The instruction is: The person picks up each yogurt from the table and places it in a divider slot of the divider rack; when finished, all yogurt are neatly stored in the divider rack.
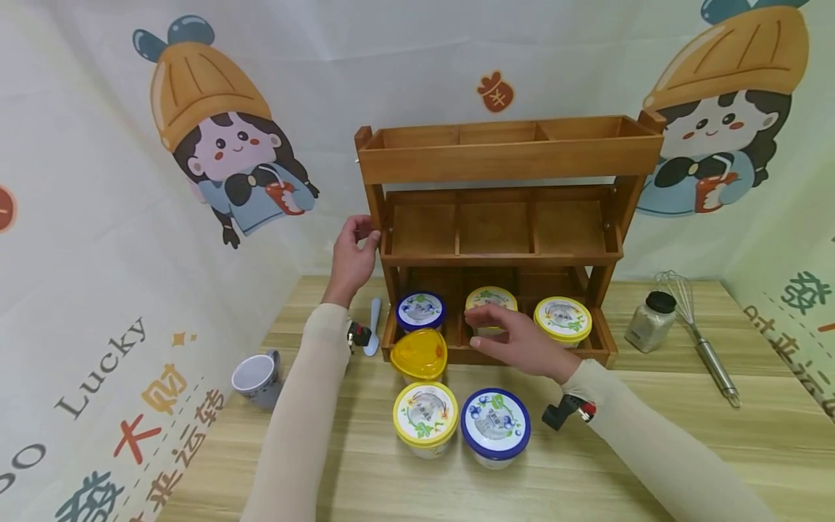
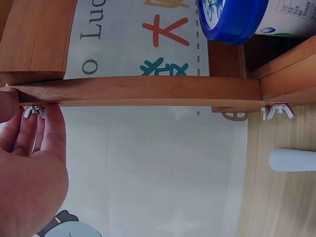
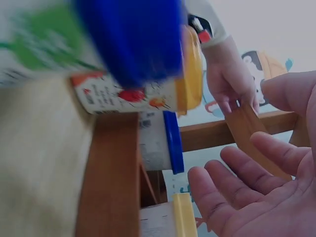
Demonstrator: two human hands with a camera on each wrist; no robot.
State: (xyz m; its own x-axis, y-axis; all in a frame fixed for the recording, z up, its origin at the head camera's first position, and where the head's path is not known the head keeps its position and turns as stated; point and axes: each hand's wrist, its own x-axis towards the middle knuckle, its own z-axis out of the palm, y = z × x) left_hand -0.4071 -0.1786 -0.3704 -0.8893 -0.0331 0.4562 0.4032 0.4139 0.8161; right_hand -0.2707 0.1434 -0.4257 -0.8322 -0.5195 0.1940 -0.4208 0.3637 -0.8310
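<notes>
My left hand (image 1: 354, 261) grips the left side post of a three-tier wooden rack (image 1: 509, 164); the left wrist view shows thumb and fingers on opposite sides of the post, beside a wing nut (image 2: 33, 111). Over the bottom tier, my right hand (image 1: 522, 341) hovers with fingers spread, holding nothing and partly hiding the middle yellow-lidded tub (image 1: 491, 296). A blue-lidded tub (image 1: 420, 310) sits to its left in that tier, and another yellow-lidded tub (image 1: 563, 319) to its right. In front stand a tub with an orange-yellow domed lid (image 1: 420, 355), a yellow-lidded tub (image 1: 425, 413) and a blue-lidded tub (image 1: 495, 426).
On the left of the wooden table (image 1: 365, 478) are a mug (image 1: 258, 380) and a light-blue spoon (image 1: 374, 328). A black-capped jar (image 1: 651, 322) and a whisk (image 1: 707, 355) lie to the right of the rack. A printed cloth (image 1: 404, 65) hangs behind.
</notes>
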